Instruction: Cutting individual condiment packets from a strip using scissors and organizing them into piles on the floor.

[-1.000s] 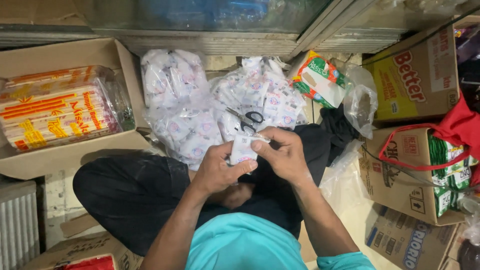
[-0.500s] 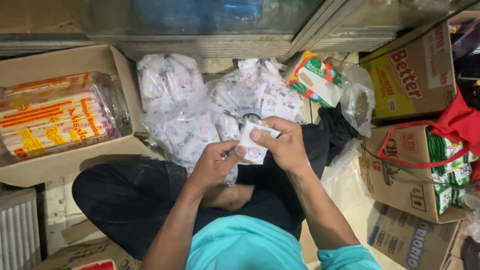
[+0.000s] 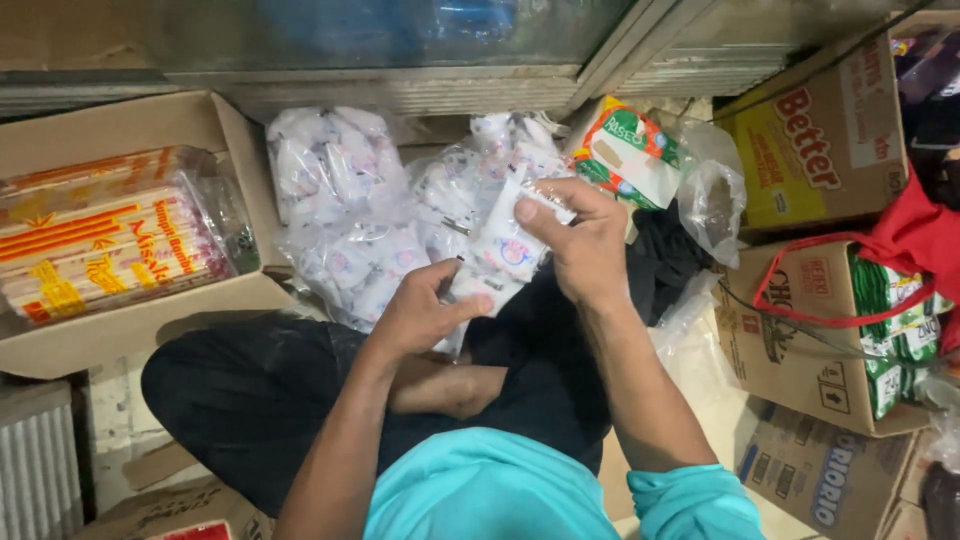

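Fingers (image 3: pixel 530 212) pinch sachet strip (image 3: pixel 500 255) before bagged sachets (image 3: pixel 340 220).

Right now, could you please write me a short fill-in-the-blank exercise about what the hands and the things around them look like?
1. Both hands, left hand and right hand, hold one small ____ packet.
2. The open cardboard box at the left holds a clear pack with red and ____ stripes.
3. The red strap lies across a box of ____ packs.

Missing words: white; yellow; green
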